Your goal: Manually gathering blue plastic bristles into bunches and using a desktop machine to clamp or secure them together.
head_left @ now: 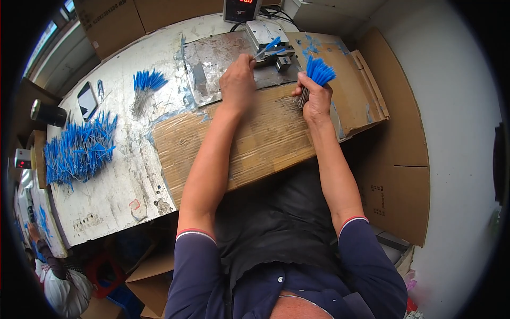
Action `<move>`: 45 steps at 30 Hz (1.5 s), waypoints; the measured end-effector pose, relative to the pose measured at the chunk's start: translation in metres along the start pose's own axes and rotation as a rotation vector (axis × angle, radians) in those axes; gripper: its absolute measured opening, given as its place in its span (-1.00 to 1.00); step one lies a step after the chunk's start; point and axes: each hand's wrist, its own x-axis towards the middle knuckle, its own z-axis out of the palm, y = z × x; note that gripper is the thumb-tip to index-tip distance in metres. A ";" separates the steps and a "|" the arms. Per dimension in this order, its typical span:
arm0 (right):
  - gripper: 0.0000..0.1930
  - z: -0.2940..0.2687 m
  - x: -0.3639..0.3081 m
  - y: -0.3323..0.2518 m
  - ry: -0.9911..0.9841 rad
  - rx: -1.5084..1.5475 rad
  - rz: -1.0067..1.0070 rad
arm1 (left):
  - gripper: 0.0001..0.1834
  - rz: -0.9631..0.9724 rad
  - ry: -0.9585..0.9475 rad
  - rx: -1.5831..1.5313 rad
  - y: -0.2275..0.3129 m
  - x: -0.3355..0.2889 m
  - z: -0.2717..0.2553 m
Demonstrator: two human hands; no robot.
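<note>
My right hand (317, 101) is closed round a bunch of thin wire pieces with blue, brush-like ends (320, 72); the blue ends point up and away. My left hand (237, 82) is closed in a pinch beside a metal fixture (264, 35). From its fingertips a blue-ended wire piece (272, 44) reaches toward the fixture, and a second blue end shows just below it. How many wires the left fingers hold I cannot tell. Under the left hand lies a worn metal plate (210, 58). A small metal block (283, 64) sits at the fixture's near side.
Blue-ended wires form a large pile (79, 151) and a smaller bundle (149, 87) on the white table (127, 186). A phone (87, 100) and a dark cylinder (47, 112) lie farther left. Flat cardboard (239, 143) covers the near edge. A display box (240, 10) stands behind; another person (64, 287) is lower left.
</note>
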 end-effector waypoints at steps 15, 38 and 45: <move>-0.89 0.004 -0.007 0.002 -0.406 -0.589 0.215 | -0.91 -0.019 -0.057 -0.049 0.007 -0.007 0.010; -0.90 0.005 0.010 0.011 -0.111 -0.562 0.148 | -0.82 -0.271 0.089 0.000 -0.003 -0.003 0.008; -0.88 0.009 0.007 0.007 -0.113 -0.506 0.201 | -0.88 -0.084 0.000 0.145 -0.007 -0.006 0.012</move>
